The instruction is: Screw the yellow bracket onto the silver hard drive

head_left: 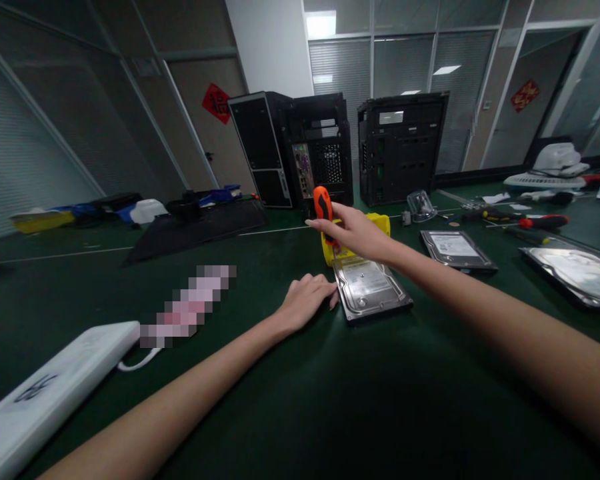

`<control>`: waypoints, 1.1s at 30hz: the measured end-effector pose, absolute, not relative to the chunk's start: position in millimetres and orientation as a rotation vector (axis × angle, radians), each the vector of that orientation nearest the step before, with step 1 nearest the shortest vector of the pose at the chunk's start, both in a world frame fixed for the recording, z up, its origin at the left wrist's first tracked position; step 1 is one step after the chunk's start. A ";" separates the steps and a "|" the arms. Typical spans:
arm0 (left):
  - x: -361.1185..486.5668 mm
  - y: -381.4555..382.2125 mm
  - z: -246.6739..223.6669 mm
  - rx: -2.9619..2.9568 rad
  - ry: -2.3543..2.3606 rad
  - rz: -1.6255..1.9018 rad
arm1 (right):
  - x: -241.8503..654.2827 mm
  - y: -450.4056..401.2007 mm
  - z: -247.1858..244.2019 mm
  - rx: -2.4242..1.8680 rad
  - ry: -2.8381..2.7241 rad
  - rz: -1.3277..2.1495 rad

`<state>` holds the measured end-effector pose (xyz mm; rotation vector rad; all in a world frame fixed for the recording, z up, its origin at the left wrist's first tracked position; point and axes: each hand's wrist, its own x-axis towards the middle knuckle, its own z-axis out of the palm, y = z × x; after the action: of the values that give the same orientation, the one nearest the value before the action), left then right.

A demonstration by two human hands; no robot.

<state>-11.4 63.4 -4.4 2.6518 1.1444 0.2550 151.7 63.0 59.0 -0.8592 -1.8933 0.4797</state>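
Note:
A silver hard drive (373, 290) lies flat on the dark green table, with its far end beside a yellow container (383, 227). My right hand (353, 230) is wrapped round the orange and black handle of a screwdriver (323, 203), held upright over the drive's far left corner. The screwdriver's tip is too small to make out. At the drive's left edge, the fingertips of my left hand (307, 300) touch its side, the palm resting low near the table.
Another hard drive (455, 248) and an opened drive (577, 273) lie to the right, with pliers (540, 222) behind. Computer cases (403, 150) stand at the back. A white box (55, 393) is at the near left; a black mat (195, 230) lies beyond it.

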 end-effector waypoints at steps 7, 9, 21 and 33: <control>-11.5 61.9 -5.5 2.594 1.165 0.304 | 146.2 59.7 56.4 -0.813 -1.897 0.405; -11.2 59.0 -3.9 2.504 1.182 0.396 | 145.4 61.3 54.8 -0.819 -1.884 0.399; -9.6 54.4 1.4 2.447 1.053 0.710 | 148.4 64.6 54.2 -0.849 -1.842 0.469; -7.7 52.9 -1.2 2.473 1.038 0.747 | 150.6 66.5 54.1 -0.843 -1.878 0.399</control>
<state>-7.7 52.9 -1.2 2.4735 1.0380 0.7468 150.6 66.5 54.1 -0.8426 -1.8776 0.3992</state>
